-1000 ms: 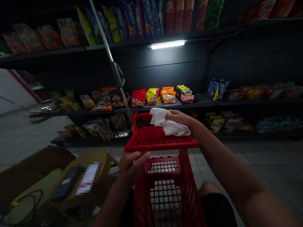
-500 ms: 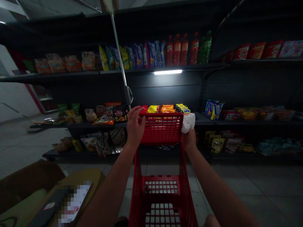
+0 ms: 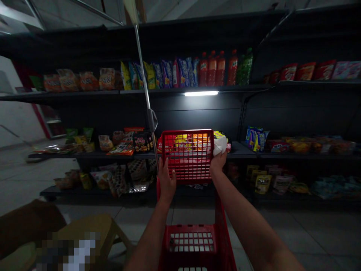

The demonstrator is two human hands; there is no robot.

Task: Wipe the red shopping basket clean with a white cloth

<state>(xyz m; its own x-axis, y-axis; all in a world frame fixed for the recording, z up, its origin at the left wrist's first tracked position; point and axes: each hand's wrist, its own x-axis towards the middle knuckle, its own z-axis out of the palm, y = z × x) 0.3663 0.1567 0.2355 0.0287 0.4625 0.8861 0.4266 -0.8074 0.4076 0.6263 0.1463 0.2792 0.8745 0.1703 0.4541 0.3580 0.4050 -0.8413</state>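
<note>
A: Where is the soft, crumpled white cloth (image 3: pixel 220 145)?

B: Bunched in the right hand (image 3: pixel 218 161), at the right edge of the upright red plastic grid panel (image 3: pixel 188 164).

A: And the left hand (image 3: pixel 167 182)?

B: Well apart from the right, at the panel's lower left corner, fingers extended, thumb spread. How firmly it touches, I can't tell.

A: What shape is the panel?

B: Rectangular, corners rounded, thin bars crossing into small openings. Below it is the red plastic cart body (image 3: pixel 191 228), also gridded.

A: Beyond that?

B: A smooth dark shelf (image 3: pixel 239 148) bearing shiny packets, and a slim metal pole (image 3: pixel 143 75), slightly tilted, left of the panel.
</note>
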